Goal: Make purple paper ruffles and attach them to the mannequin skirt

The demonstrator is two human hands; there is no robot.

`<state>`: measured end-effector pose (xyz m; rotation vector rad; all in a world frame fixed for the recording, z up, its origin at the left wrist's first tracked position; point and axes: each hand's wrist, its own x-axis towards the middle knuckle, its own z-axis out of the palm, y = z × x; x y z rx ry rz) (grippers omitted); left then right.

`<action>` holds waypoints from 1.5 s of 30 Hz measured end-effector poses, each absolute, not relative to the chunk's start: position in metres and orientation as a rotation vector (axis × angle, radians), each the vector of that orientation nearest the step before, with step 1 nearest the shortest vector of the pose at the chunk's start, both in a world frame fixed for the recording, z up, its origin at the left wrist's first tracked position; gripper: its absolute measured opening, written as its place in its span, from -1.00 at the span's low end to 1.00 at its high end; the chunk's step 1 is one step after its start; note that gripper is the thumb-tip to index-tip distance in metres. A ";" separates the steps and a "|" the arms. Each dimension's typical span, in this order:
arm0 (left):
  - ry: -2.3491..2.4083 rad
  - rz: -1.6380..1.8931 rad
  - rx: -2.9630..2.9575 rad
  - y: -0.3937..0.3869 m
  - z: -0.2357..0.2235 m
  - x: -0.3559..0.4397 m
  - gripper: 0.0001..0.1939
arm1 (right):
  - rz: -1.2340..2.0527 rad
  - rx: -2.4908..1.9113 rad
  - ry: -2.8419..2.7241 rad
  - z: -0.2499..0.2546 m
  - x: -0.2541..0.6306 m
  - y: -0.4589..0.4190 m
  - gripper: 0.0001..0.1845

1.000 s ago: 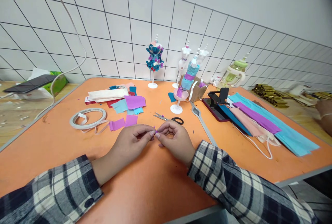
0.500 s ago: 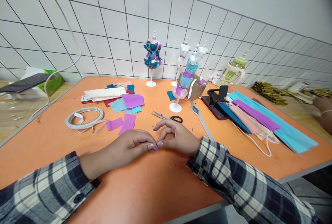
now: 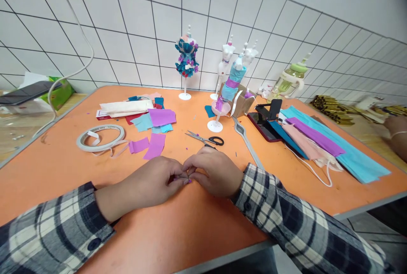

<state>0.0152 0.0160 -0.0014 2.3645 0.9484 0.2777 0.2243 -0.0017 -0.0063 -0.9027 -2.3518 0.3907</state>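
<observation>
Between the fingertips of both hands is a tiny piece of purple crepe paper (image 3: 190, 181), mostly covered by the fingers. My left hand (image 3: 155, 181) pinches it from the left, thumb against forefinger. From the right, my right hand (image 3: 216, 170) closes its thumb and forefinger on the same scrap. Just beyond the right hand lie scissors (image 3: 199, 137) with black handles, blades pointing left. Purple paper pieces (image 3: 154, 146) rest on the orange table beyond the left hand, near a roll of double-sided tape (image 3: 83, 140) with a loose strip trailing from it.
Small dress forms (image 3: 186, 60) in coloured paper stand along the tiled wall. A phone (image 3: 259, 126), a cup with a green lid (image 3: 289, 80) and folded crepe paper sheets (image 3: 337, 147) lie to the right. Another person's hand (image 3: 397, 128) shows at the far right.
My right fingers have come down and closed in on the purple paper beside the left fingertips. The view has tilted slightly, so the table things sit a little higher in the frame.
</observation>
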 end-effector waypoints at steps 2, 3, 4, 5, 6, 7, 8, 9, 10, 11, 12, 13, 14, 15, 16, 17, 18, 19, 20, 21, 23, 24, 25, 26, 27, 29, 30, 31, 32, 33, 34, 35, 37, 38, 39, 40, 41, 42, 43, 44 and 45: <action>1.025 0.327 2.425 0.014 -0.002 0.017 -0.71 | 0.197 -0.864 -2.385 -0.008 0.224 -0.002 -0.83; 1.066 0.349 2.452 0.013 -0.002 0.017 -0.71 | 0.108 -0.844 -2.384 -0.008 0.224 -0.003 -0.82; 1.104 0.371 2.476 0.013 -0.002 0.018 -0.71 | 0.036 -0.825 -2.375 -0.009 0.224 -0.003 -0.79; 1.140 0.396 2.494 0.012 -0.002 0.018 -0.72 | -0.020 -0.810 -2.365 -0.009 0.223 -0.004 -0.76; 1.172 0.424 2.502 0.012 -0.002 0.019 -0.74 | -0.066 -0.805 -2.352 -0.009 0.222 -0.005 -0.73; 1.202 0.456 2.496 0.012 -0.001 0.019 -0.76 | -0.109 -0.806 -2.337 -0.009 0.220 -0.007 -0.72; 1.231 0.489 2.466 0.012 -0.001 0.020 -0.77 | -0.154 -0.809 -2.323 -0.008 0.219 -0.008 -0.71; 1.257 0.522 2.408 0.011 -0.001 0.021 -0.79 | -0.206 -0.808 -2.310 -0.007 0.218 -0.009 -0.71; 1.276 0.556 2.319 0.011 -0.001 0.022 -0.81 | -0.266 -0.802 -2.296 -0.006 0.216 -0.010 -0.72; 1.282 0.590 2.203 0.011 0.000 0.023 -0.83 | -0.339 -0.789 -2.282 -0.004 0.216 -0.011 -0.73; 1.275 0.624 2.067 0.011 0.000 0.025 -0.84 | -0.422 -0.765 -2.272 -0.003 0.215 -0.012 -0.74; 1.255 0.661 1.920 0.011 0.000 0.026 -0.85 | -0.506 -0.732 -2.263 -0.001 0.215 -0.013 -0.76; 1.226 0.704 1.771 0.011 0.000 0.028 -0.84 | -0.577 -0.702 -2.252 0.000 0.216 -0.014 -0.78; 1.190 0.757 1.626 0.011 0.000 0.029 -0.81 | -0.619 -0.680 -2.242 0.001 0.216 -0.014 -0.78; 1.148 0.814 1.493 0.012 0.000 0.029 -0.77 | -0.620 -0.676 -2.225 0.001 0.217 -0.014 -0.77; 1.107 0.866 1.384 0.012 0.000 0.029 -0.73 | -0.569 -0.703 -2.193 0.000 0.218 -0.013 -0.75; 1.080 0.910 1.314 0.013 0.000 0.029 -0.70 | -0.466 -0.759 -2.140 0.000 0.219 -0.011 -0.74; 1.075 0.943 1.294 0.014 0.001 0.028 -0.69 | -0.324 -0.835 -2.069 -0.002 0.220 -0.009 -0.74; 1.094 0.963 1.327 0.014 0.002 0.026 -0.69 | -0.157 -0.914 -1.987 -0.003 0.221 -0.007 -0.76; 1.132 0.972 1.403 0.014 0.003 0.025 -0.70 | 0.022 -0.987 -1.906 -0.004 0.222 -0.005 -0.79; 1.219 0.977 1.611 0.013 0.005 0.023 -0.73 | 0.420 -1.100 -1.777 -0.006 0.222 0.000 -0.90; 1.245 0.980 1.710 0.011 0.005 0.023 -0.74 | 0.649 -1.134 -1.731 -0.006 0.221 0.001 -0.88; 1.260 0.985 1.796 0.010 0.005 0.022 -0.74 | 0.890 -1.157 -1.681 -0.006 0.220 0.002 -0.83; 1.270 0.992 1.869 0.009 0.004 0.022 -0.75 | 1.121 -1.166 -1.618 -0.006 0.219 0.002 -0.77; 1.279 0.999 1.930 0.009 0.004 0.022 -0.75 | 1.320 -1.164 -1.543 -0.006 0.217 0.002 -0.71; 1.297 1.008 2.022 0.009 0.002 0.022 -0.75 | 1.559 -1.146 -1.391 -0.006 0.214 0.000 -0.63; 1.305 1.009 2.053 0.009 0.000 0.022 -0.75 | 1.600 -1.138 -1.326 -0.006 0.212 -0.001 -0.61; 1.309 1.004 2.077 0.010 -0.001 0.021 -0.75 | 1.611 -1.132 -1.269 -0.007 0.211 -0.002 -0.60; 1.308 0.999 2.096 0.011 -0.002 0.021 -0.74 | 1.614 -1.127 -1.223 -0.008 0.210 -0.003 -0.59; 1.305 0.990 2.111 0.012 -0.003 0.020 -0.74 | 1.616 -1.124 -1.185 -0.008 0.210 -0.003 -0.59; 1.300 0.979 2.123 0.013 -0.003 0.020 -0.74 | 1.617 -1.124 -1.155 -0.009 0.209 -0.003 -0.59; 1.296 0.965 2.132 0.013 -0.004 0.019 -0.74 | 1.619 -1.124 -1.134 -0.010 0.209 -0.003 -0.58; 1.288 0.942 2.140 0.013 -0.004 0.019 -0.73 | 1.625 -1.109 -1.115 -0.012 0.209 -0.002 -0.60; 1.290 0.932 2.139 0.012 -0.004 0.019 -0.73 | 1.624 -1.096 -1.113 -0.012 0.209 -0.002 -0.62; 1.291 0.923 2.137 0.012 -0.003 0.019 -0.73 | 1.616 -1.083 -1.110 -0.012 0.208 -0.002 -0.64; 1.290 0.920 2.136 0.011 -0.003 0.019 -0.73 | 1.605 -1.070 -1.108 -0.012 0.208 -0.001 -0.66; 1.284 0.919 2.137 0.011 -0.002 0.020 -0.73 | 1.589 -1.061 -1.106 -0.011 0.208 -0.001 -0.68; 1.270 0.918 2.141 0.010 -0.002 0.020 -0.74 | 1.568 -1.057 -1.107 -0.010 0.207 -0.001 -0.70; 1.249 0.919 2.146 0.010 -0.001 0.021 -0.74 | 1.547 -1.056 -1.114 -0.009 0.207 -0.001 -0.71; 1.223 0.922 2.150 0.010 -0.001 0.021 -0.75 | 1.536 -1.053 -1.128 -0.008 0.207 -0.001 -0.72; 1.200 0.926 2.147 0.010 -0.001 0.022 -0.75 | 1.536 -1.049 -1.146 -0.008 0.207 -0.001 -0.73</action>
